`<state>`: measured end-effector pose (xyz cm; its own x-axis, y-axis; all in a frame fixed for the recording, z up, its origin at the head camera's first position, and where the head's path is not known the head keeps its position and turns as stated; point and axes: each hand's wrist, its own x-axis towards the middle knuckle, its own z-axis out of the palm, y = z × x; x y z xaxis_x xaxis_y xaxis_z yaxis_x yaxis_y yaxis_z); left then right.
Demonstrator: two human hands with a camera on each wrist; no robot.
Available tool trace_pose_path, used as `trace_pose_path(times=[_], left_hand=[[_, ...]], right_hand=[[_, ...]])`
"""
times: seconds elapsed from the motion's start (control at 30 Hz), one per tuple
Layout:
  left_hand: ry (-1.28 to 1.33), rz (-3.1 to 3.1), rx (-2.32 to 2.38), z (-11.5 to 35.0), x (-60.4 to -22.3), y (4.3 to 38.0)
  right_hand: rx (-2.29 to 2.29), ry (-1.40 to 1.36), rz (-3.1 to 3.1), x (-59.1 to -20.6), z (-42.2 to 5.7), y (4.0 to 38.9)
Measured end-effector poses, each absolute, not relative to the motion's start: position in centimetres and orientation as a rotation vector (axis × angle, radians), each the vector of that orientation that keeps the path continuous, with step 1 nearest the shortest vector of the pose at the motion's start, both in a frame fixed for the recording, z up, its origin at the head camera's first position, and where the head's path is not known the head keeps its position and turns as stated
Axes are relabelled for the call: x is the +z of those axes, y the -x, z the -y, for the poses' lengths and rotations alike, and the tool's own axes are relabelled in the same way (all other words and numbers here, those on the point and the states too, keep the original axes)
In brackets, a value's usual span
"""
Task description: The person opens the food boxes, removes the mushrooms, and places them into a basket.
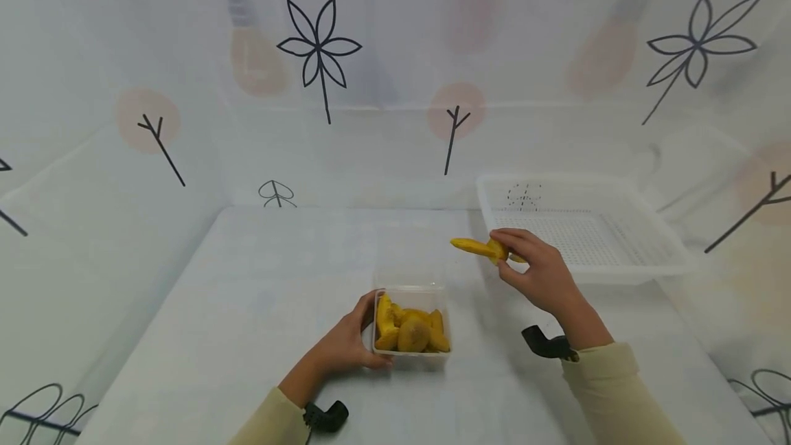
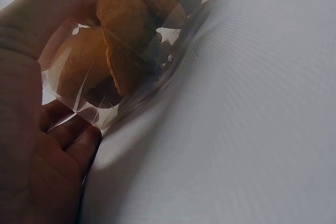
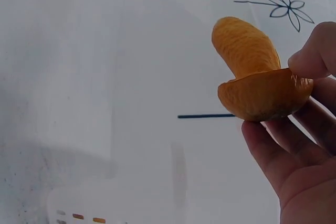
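- Background: a white cloth backdrop (image 1: 383,150) printed with dark flowers and twigs stands behind a white-covered bench (image 1: 247,335).
- Left: the left hand (image 1: 346,343) grips the left side of a clear plastic box (image 1: 426,354), thumb at the near side, fingers toward the far side.
- Centre: yellow mushrooms (image 1: 414,334) lie inside that box, which sits on the bench.
- Right of centre: a single yellow mushroom (image 1: 472,246) is held up beyond the box and to its right, apart from it. Its long axis runs nearly level across the head view, stem tip leftward, cap at the fingers.
- Right: the right hand (image 1: 539,277) pinches that cap between thumb and fingers; the box is nearer the left hand.
- Far right: a white perforated plastic basket (image 1: 649,270) stands behind the right hand.
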<state>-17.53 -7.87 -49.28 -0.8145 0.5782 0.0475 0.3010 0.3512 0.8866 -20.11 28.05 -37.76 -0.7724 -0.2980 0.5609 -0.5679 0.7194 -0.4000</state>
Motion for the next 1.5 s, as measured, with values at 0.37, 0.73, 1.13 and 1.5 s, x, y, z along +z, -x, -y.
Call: trace_pose_path(times=[0.37,0.73,1.13,1.5], left_hand=[[-0.776,-2.365,1.429,7.9,-49.0,17.5],[-0.760,-2.375,1.407,7.9,-48.8,17.5],[-0.797,-2.349,1.446,7.8,-49.1,17.6],[-0.759,-2.369,1.425,7.7,-49.3,17.6]], right_hand=[[0.802,-0.559,2.465,-37.8,-29.3,20.9],[0.828,-0.477,2.430,-38.1,-31.4,21.3],[0.794,-0.388,2.458,-38.5,-33.3,22.1],[0.738,-0.238,2.573,-38.9,-35.0,22.9]])
